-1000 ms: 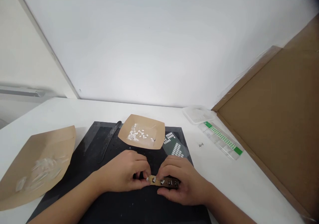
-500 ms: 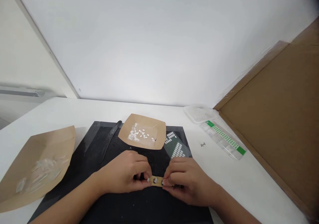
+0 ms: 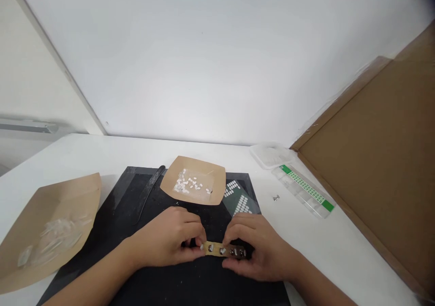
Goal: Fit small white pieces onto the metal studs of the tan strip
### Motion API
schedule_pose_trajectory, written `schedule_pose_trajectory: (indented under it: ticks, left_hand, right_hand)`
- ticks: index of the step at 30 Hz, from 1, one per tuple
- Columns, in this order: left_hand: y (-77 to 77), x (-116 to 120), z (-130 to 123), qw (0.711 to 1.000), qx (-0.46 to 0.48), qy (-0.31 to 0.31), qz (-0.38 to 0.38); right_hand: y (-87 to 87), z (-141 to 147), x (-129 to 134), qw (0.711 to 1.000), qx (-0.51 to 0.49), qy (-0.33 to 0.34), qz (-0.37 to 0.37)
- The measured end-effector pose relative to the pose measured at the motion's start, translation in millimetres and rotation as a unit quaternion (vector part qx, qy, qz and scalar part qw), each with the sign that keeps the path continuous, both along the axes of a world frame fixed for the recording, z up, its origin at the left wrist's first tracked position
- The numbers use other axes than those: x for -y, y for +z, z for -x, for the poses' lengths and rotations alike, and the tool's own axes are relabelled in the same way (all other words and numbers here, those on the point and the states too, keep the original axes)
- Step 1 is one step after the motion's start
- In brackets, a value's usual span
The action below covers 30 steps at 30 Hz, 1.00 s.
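Observation:
My left hand (image 3: 181, 237) pinches the left end of a narrow tan strip (image 3: 216, 249) between thumb and fingertips. Several round metal discs sit in a row along the strip, and small whitish tabs lie on at least some of them. Around the strip's right half, my right hand (image 3: 258, 247) is open, thumb and index finger apart. Its index fingertip is close to a disc in the middle of the strip; whether it touches cannot be made out. Behind the right hand lies a dark green sheet (image 3: 234, 200) with rows of white oval stickers, partly covered by the fingers.
A black mat (image 3: 132, 251) lies under both hands. On it are a brown paper tray (image 3: 217, 192) with white ovals and a black nail file (image 3: 148, 192). Another paper tray (image 3: 81, 192) holds clear pieces. To the right are small metal bits (image 3: 276, 198), a green-edged clear pack (image 3: 307, 190) and cardboard (image 3: 380, 161).
The thumb and index finger of my right hand have spread apart, uncovering more discs on the strip's right half. My left hand keeps its pinch with little movement.

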State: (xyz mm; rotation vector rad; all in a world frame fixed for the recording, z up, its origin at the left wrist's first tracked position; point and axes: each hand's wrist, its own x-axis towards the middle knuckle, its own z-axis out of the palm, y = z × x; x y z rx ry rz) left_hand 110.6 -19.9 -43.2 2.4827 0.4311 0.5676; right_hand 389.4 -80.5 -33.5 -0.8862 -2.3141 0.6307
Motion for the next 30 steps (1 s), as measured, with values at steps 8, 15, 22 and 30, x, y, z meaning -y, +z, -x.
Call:
schedule_pose_trajectory:
  ticks: [8,15,22,30]
  left_hand:
    - [0.5,0,0,1.0,-0.004,-0.002,-0.008]
    - [2.5,0,-1,1.0,-0.008,-0.001,-0.013]
    - [1.9,0,0,1.0,-0.011,0.0,-0.014]
    - [0.0,1,1,1.0,-0.027,-0.003,-0.005]
  right_hand:
    - [2.1,-9,-3,0.999,-0.025,0.024,0.02]
    - [-0.7,-9,-3,0.999,-0.04,0.033,0.012]
    - [7.8,-13,-3,0.996,-0.065,0.036,0.049]
    - [10.6,-17,-6,0.993,-0.055,0.025,0.097]
